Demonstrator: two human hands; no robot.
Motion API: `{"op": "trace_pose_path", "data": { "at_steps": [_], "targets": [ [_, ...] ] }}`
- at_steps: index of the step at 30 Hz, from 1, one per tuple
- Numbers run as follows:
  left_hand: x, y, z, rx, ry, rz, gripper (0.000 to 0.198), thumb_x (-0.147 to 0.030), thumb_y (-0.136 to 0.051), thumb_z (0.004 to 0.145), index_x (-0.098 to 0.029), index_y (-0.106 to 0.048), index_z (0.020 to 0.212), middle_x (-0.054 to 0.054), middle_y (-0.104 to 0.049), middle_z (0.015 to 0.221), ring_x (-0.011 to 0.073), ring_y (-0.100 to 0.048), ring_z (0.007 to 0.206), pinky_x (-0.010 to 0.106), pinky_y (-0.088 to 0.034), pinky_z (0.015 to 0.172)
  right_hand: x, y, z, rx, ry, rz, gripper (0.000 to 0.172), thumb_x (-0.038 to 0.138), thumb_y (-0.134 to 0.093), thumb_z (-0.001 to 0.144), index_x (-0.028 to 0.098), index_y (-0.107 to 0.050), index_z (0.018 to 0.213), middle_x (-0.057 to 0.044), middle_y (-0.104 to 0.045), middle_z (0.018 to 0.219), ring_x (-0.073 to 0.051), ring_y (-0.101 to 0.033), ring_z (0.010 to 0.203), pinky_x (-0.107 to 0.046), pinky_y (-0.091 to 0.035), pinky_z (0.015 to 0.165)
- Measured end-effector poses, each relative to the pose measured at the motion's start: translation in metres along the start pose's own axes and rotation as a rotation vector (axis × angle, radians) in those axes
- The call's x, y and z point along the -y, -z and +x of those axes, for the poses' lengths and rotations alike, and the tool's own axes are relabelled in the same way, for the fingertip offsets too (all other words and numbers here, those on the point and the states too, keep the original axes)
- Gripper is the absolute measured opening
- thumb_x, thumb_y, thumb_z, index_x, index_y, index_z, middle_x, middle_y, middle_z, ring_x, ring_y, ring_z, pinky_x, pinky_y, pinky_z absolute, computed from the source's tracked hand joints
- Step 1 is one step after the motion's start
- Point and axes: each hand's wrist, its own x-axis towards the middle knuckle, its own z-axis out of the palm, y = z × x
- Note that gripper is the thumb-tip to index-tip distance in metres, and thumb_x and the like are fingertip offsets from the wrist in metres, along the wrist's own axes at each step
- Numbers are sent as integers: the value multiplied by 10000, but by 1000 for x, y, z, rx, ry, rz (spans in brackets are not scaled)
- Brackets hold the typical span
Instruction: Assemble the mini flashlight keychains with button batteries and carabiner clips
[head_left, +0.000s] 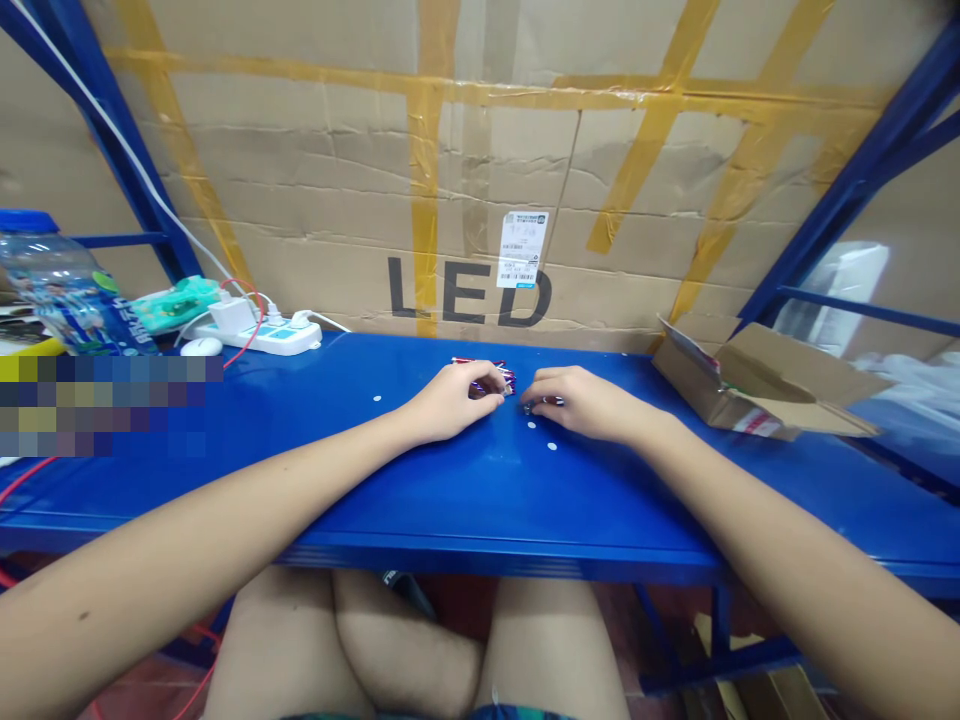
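Near the middle of the blue table (450, 490), my left hand (454, 402) is closed, thumb and fingers curled toward each other. Whatever may be between its fingertips is too small to make out. Just behind its fingers lies a small bunch of shiny red and purple pieces (511, 381), partly covered by the hand. A short gap to the right, my right hand (581, 402) pinches a tiny dark, shiny thing (528, 408) whose kind I cannot tell. Below its fingertips are two small white discs, a nearer disc (552, 446) and a farther disc (532, 425).
An open cardboard box (757, 375) stands at the right. A white power strip (289, 335) with plugged-in chargers and a blue-capped bottle (67, 285) are at the left. Behind the table rises a large taped carton (322, 200). Another white disc (377, 398) lies left.
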Motion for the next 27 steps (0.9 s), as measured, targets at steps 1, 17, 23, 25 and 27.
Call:
{"op": "trace_pose_path", "data": {
  "at_steps": [1, 17, 23, 25, 27],
  "targets": [
    [0, 0, 0, 3, 2, 9, 94, -230, -602, 850, -174, -656, 901, 39, -701, 958, 174, -652, 922, 324, -519, 872, 3, -3, 2, 14, 5, -11, 222, 126, -547, 891, 196, -748, 955, -82, -700, 939, -193, -649, 838, -307, -486, 787],
    [-5, -2, -4, 34, -32, -45, 114, -283, -590, 892, -182, -571, 942, -1, -626, 841, 146, -590, 799, 294, -465, 775, 20, -8, 7, -316, -60, 246, 152, 222, -574, 912, 173, -717, 895, -47, -738, 797, -161, -658, 704, -275, -472, 702],
    [-10, -6, -7, 2, -11, -75, 119, -296, -581, 903, -185, -549, 933, -10, -608, 804, 144, -585, 762, 281, -444, 722, 18, -13, 7, -350, 37, 172, 136, 181, -577, 920, 171, -710, 890, -56, -753, 845, -160, -666, 728, -257, -468, 698],
    [-14, -7, -8, -16, -11, -65, 106, -294, -559, 915, -192, -532, 923, -2, -618, 838, 153, -591, 794, 290, -445, 741, 19, -12, 6, -352, 36, 164, 131, 182, -583, 921, 171, -709, 887, -55, -753, 843, -162, -670, 730, -254, -464, 692],
    [-17, -9, -9, -21, 20, -57, 84, -275, -506, 938, -199, -518, 904, 6, -639, 867, 165, -601, 836, 304, -446, 768, 19, -12, 6, -339, 32, 152, 144, 176, -575, 927, 170, -715, 893, -53, -755, 840, -161, -671, 727, -253, -457, 687]
  ]
}}
